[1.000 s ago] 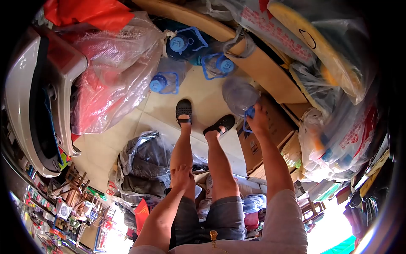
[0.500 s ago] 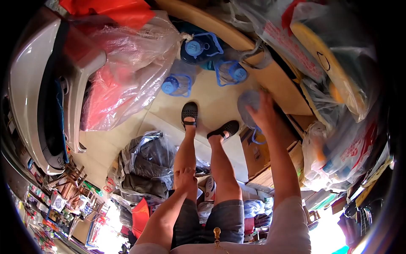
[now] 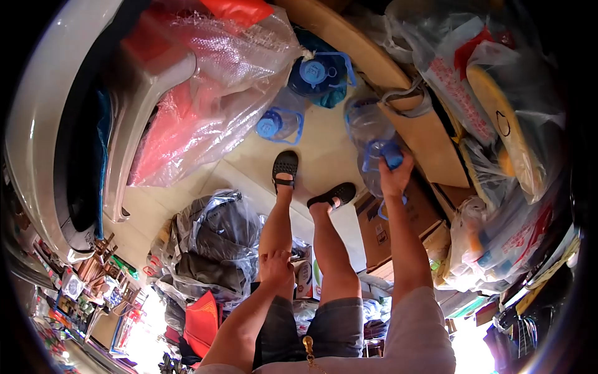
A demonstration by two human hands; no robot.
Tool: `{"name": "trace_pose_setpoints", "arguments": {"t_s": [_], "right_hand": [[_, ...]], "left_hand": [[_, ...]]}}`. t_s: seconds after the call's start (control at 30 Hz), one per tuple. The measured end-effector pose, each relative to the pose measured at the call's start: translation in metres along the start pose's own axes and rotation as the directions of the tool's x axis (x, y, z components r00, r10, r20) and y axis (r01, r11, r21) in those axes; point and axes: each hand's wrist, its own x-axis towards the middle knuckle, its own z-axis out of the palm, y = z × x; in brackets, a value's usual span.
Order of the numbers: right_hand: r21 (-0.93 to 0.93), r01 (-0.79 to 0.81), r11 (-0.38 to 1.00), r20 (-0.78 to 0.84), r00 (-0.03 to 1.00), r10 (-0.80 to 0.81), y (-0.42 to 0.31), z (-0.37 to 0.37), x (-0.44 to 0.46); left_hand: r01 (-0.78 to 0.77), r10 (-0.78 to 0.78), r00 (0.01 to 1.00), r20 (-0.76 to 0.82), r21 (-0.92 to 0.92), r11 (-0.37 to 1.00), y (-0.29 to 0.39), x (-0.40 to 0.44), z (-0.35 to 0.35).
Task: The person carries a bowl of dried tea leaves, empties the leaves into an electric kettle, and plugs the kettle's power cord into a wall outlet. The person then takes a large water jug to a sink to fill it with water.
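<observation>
My right hand (image 3: pixel 397 177) is closed around the blue cap and neck of a clear plastic water jug (image 3: pixel 369 121). The jug is tilted, its cap toward me and its body stretching away across the floor. Beneath this hand, a second clear jug (image 3: pixel 372 181) is partly hidden beside a cardboard box. My left hand (image 3: pixel 275 267) lies on my left knee, fingers extended and holding nothing. Farther off stand another clear jug (image 3: pixel 283 124) with a blue cap and a large blue jug (image 3: pixel 311 73).
A big plastic-wrapped pink bundle (image 3: pixel 218 106) fills the left, beside a grey-white vehicle panel (image 3: pixel 37 124). A bagged dark backpack (image 3: pixel 218 243) sits near my left leg. On the right are a cardboard box (image 3: pixel 389 227) and plastic bags (image 3: pixel 498 243).
My right hand has moved from beside the lower jug onto another jug's cap. That jug now leans closer to me. The view has shifted slightly; my left hand stays on the knee.
</observation>
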Motion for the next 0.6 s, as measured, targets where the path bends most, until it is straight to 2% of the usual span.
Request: {"name": "trace_pose_setpoints", "arguments": {"t_s": [0.07, 0.13, 0.17, 0.23, 0.33, 0.43, 0.47, 0.53, 0.57, 0.6], "right_hand": [[-0.042, 0.051, 0.998, -0.008, 0.999, -0.051, 0.006, -0.009, 0.002], [-0.091, -0.072, 0.993, 0.027, 0.997, 0.074, 0.012, -0.016, 0.009], [-0.091, -0.074, 0.993, 0.021, 0.997, 0.076, 0.015, -0.013, 0.016], [-0.097, -0.172, 0.980, 0.096, 0.979, 0.181, 0.015, -0.003, 0.033], [-0.073, -0.265, 0.962, 0.010, 0.964, 0.266, 0.001, 0.010, 0.030], [-0.118, -0.261, 0.958, 0.044, 0.963, 0.267, 0.025, 0.021, 0.022], [-0.113, -0.258, 0.960, 0.043, 0.964, 0.264, 0.006, 0.016, 0.022], [-0.237, -0.528, 0.815, -0.025, 0.842, 0.538, -0.036, 0.007, 0.011], [-0.236, -0.525, 0.818, -0.026, 0.845, 0.535, -0.044, 0.011, -0.004], [-0.205, -0.382, 0.901, -0.052, 0.924, 0.379, -0.050, 0.017, -0.020]], "left_hand": [[-0.005, 0.005, 1.000, 0.004, -0.009, 1.000, -0.002, 0.001, 0.000], [-0.019, 0.019, 1.000, 0.000, 0.008, 1.000, -0.002, 0.001, 0.002], [-0.025, 0.025, 1.000, 0.000, 0.010, 1.000, -0.002, 0.002, 0.001], [-0.016, 0.017, 0.999, 0.029, -0.018, 1.000, -0.003, 0.001, -0.002], [-0.029, 0.029, 0.999, 0.026, -0.003, 1.000, -0.006, 0.001, 0.001], [-0.041, 0.041, 0.999, 0.024, -0.011, 0.999, -0.009, 0.001, 0.002], [-0.041, 0.041, 0.999, 0.018, -0.010, 0.999, -0.009, 0.001, 0.000], [-0.026, 0.027, 0.998, 0.048, -0.021, 0.999, -0.007, 0.002, -0.006], [-0.016, 0.017, 0.999, 0.045, -0.027, 0.999, -0.007, 0.002, -0.007], [-0.016, 0.018, 0.999, 0.040, -0.030, 0.999, -0.006, 0.001, -0.007]]}}
